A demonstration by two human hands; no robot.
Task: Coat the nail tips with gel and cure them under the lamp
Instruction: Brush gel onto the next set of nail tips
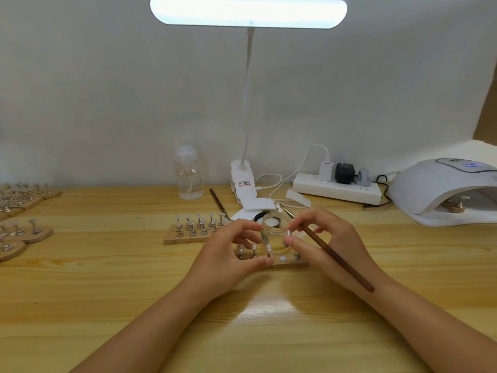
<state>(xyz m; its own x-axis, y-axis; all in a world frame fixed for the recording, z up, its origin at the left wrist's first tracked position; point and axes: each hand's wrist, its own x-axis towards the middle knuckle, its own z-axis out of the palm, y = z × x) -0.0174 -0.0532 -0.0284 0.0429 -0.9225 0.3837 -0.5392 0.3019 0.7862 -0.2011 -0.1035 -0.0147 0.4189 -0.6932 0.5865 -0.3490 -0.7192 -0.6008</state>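
Both hands working over the wooden nail-tip strip [289, 263], just in front of the glass jar [274, 223]. Left hand [228, 254] gripping the strip's left end. Right hand [329, 239] pinching the brush [336, 258], handle trailing over the wrist. Curing lamp [441, 189] sitting far right of the jar.

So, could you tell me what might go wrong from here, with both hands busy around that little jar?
The open glass jar sits between both hands, right above the wooden holder of nail tips; a nudge could tip it onto them. The right hand holds the brush while also pinching a nail tip, so the long handle might swing and knock the stands. The left hand lies close to the mounted tips and could smudge them.
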